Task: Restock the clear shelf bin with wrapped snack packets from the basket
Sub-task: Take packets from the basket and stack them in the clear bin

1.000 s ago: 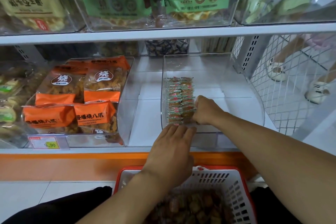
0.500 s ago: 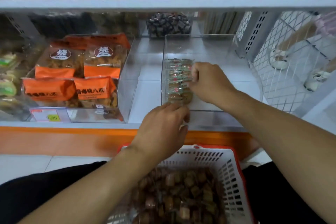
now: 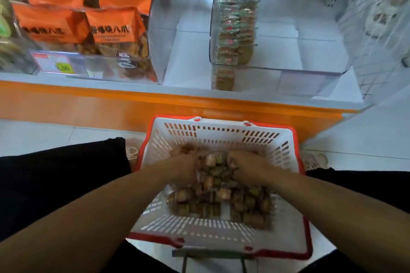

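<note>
Both hands are sunk among the snack packets (image 3: pixel 218 193) heaped in the basket (image 3: pixel 221 133). The left hand (image 3: pixel 185 167) is seen with its fingers curled down into the pile at its far left, and the right hand (image 3: pixel 243 165) likewise at the far right; a few packets are pressed between the two, but motion blur hides whether each hand has closed on any, so the grip cannot be told for certain. The basket is stood on the floor against the orange front edge of the shelf (image 3: pixel 155 104), between the person's knees. Above it, at the shelf's front right, the clear shelf bin (image 3: pixel 310 71) is set, and a stacked row of packets (image 3: pixel 236 31) is already lined along its left wall, the remainder of its floor being bare. To the left, a second bin of orange snack bags (image 3: pixel 111 26) is kept. The likeliest fault is judged to be spillage: a loose double handful of slippery wrappers may be shed over the basket rim or the shelf edge on the lift. The standing row may also be toppled if the new packets are dropped against it.
</note>
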`<state>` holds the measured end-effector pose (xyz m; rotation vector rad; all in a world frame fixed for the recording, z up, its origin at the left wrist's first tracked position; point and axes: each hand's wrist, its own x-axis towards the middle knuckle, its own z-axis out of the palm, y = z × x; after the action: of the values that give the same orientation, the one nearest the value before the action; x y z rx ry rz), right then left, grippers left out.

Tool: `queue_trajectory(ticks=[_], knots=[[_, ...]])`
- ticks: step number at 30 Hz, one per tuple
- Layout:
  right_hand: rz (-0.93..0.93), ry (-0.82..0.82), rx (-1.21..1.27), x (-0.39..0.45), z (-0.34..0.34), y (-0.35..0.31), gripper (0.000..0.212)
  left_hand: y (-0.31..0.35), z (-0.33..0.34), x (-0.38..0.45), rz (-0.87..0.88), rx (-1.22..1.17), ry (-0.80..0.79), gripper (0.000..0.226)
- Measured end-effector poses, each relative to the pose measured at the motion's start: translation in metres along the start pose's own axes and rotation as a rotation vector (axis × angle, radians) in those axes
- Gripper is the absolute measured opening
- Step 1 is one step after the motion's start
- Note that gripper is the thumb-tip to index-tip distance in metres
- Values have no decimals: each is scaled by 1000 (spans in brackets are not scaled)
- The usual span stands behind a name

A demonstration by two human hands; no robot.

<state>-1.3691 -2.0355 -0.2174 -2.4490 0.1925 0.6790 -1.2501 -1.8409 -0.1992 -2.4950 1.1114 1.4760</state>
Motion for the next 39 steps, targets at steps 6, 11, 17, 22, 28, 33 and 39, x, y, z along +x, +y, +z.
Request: queue_trajectory(ticks=[6,11,17,22,28,33,39], knots=[[393,-121,-234,7,78,28,96,-8,68,46,26,-136,17,57],[615,-86,-208,20,118,24,89,15,106,77,57,-460,54,65],[513,-147,-289,33,134,45,79,23,133,101,-39,-375,181,114],[502,-134,-169,43,128,56,94,19,135,117,-10,-285,142,122],[428,-85,98,49,113,64,72,31,132,125,75,-389,216,92],[253,6,430,49,83,62,42,27,111,122,69,-755,297,49],[245,-110,508,43,40,48,35,22,77,99,-67,-1164,168,32]])
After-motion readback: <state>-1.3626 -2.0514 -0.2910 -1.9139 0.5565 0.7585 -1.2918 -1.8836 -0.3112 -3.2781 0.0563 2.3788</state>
